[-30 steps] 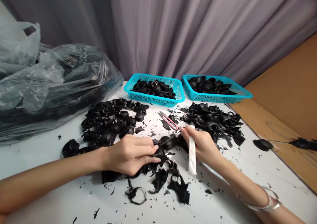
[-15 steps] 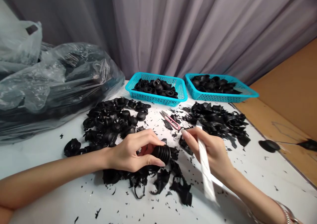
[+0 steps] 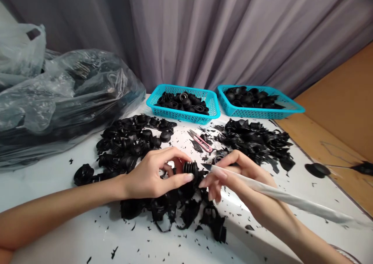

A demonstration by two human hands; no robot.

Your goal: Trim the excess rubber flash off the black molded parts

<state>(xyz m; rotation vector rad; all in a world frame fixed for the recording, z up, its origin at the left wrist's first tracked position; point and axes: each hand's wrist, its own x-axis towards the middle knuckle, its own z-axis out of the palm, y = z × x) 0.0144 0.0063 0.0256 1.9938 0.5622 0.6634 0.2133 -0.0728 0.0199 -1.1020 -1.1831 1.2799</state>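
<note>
My left hand (image 3: 155, 172) pinches a black ribbed rubber bellows (image 3: 190, 170) between thumb and fingers, over a heap of similar black pieces (image 3: 189, 211). Held in my right hand (image 3: 241, 174) is a slim knife with a white-wrapped handle (image 3: 279, 194). Its dark pointed tip (image 3: 206, 166) faces the bellows, close to its right side; I cannot tell whether the two touch. The far end of the handle slants back over my right forearm and is blurred.
Pink thread snips (image 3: 201, 141) lie beyond my hands. Black part piles stand left (image 3: 125, 139) and right (image 3: 256, 143). Behind are two blue baskets (image 3: 182, 118) (image 3: 262, 113) of black parts. A large clear plastic bag (image 3: 70, 100) fills the left. Black scraps litter the white table (image 3: 96, 233).
My right hand has moved left toward the bellows and turned the knife from near upright to slanting, tip leftward. My left hand has tilted the bellows more upright.
</note>
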